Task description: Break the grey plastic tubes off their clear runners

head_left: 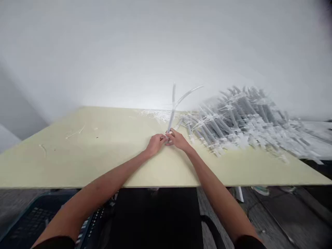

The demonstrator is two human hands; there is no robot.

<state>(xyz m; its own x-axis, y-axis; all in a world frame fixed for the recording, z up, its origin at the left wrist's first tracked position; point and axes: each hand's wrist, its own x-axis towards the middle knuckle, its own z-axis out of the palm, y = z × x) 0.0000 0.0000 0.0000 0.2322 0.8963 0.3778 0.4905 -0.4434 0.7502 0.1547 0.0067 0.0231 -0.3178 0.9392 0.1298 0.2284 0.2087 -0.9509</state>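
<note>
Near the middle of the table both my hands meet at the lower end of a clear Y-shaped plastic tube (171, 119). Its two branches rise and part above my fingers, one straight up, the other curving right. My right hand (178, 140) has its fingers closed around the tube's bottom end. Beside it, touching, my left hand (156, 143) pinches at that same end; what lies between its fingertips is too small to make out. To the right lies a large heap of similar clear tubes (220, 124) with white ends.
The pale yellow table (111, 152) runs up to a white wall (129, 52). Thin white strips (158, 114) lie in a small pile at the back. A loose white strip (76, 133) is at left. Below the left edge stands a dark blue basket (33, 214).
</note>
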